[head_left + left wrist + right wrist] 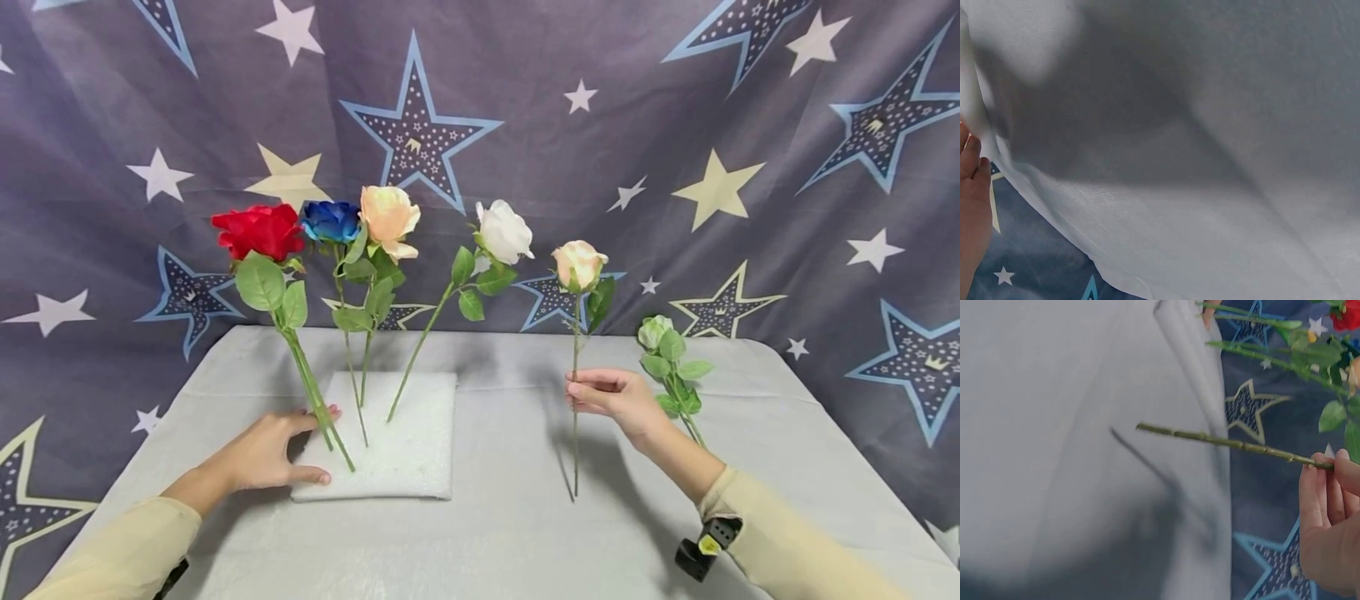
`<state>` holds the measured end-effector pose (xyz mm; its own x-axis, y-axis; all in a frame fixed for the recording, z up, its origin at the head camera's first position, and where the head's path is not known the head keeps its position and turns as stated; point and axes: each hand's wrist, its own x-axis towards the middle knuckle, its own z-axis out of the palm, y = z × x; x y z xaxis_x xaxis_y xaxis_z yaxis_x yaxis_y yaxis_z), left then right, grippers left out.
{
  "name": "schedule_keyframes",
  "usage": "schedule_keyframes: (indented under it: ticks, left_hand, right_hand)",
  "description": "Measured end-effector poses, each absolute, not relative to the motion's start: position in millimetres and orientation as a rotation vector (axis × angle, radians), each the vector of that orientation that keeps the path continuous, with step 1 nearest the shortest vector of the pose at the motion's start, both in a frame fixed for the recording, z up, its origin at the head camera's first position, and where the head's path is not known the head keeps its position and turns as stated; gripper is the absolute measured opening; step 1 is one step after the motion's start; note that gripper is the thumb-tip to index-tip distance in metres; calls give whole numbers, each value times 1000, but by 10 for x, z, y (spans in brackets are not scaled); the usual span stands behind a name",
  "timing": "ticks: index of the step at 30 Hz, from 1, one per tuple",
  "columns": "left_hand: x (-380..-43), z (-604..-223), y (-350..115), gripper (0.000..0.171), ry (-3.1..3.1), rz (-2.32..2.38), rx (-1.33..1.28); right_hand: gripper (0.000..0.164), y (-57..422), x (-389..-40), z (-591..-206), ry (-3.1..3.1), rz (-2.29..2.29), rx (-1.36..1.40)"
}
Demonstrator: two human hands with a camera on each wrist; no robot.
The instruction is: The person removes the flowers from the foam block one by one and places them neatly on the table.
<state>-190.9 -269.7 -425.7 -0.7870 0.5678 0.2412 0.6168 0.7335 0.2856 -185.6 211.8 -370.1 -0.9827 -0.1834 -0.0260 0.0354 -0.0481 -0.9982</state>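
In the head view my right hand pinches the stem of a small peach rose between thumb and fingertips. The rose stands upright above the table, and its bare stem end shows in the right wrist view. My left hand rests at the left side of a white foam block, thumb and fingers spread and fairly straight. From the block rise a red rose, a blue rose, a larger peach rose and a white rose. The left wrist view catches only part of the left hand.
A pale green rose lies on the right of the table, its stem partly hidden by my right forearm. A light grey cloth covers the table. Behind it hangs a dark curtain printed with stars.
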Motion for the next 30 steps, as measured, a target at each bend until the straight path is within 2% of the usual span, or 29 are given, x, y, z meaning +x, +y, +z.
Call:
schedule_keyframes:
  ticks: [13,30]
  left_hand:
    - [-1894,-4244,-2707,83,-2803,-541,-947]
    - [-1888,-4242,-2699,84,-2821,-539,-935]
  right_hand:
    - [21,2649,-1829,-3908,2000,-2190,28]
    - [16,3188,-2008,-4162,2115,-2026,68]
